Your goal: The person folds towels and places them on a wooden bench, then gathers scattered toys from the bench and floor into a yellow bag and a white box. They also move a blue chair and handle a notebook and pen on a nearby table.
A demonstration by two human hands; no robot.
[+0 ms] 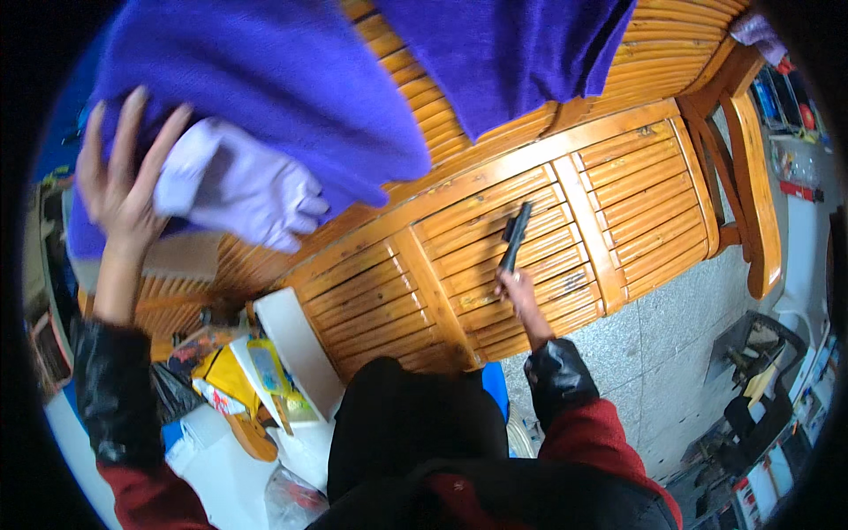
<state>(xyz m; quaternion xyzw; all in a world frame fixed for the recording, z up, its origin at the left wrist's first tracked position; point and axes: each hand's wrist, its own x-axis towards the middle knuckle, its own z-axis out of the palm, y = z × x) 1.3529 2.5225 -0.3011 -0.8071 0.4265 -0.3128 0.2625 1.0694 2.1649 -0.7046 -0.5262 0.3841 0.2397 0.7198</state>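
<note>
My left hand (126, 185), fingers spread, lies against a purple cloth (265, 73) and the cuff of a pale lilac rubber glove (245, 185); whether it grips either is unclear. The glove hangs or lies in front of the cloth, its fingers pointing to the right. My right hand (515, 288) holds a slim black handled tool (517, 235), its far end pointing up and slightly right over the slatted seat of a wooden bench (490, 232). The tool's exact kind cannot be told. A second part of purple cloth (510, 59) hangs over the bench's backrest.
A white box (298, 344) and a yellow package (228, 381) are at the lower left, near a black plastic bag (173, 391). The bench's curved wooden armrest (758, 199) stands at the right. Beyond the grey floor (613, 371), a black object (762, 397) and other items lie at the lower right.
</note>
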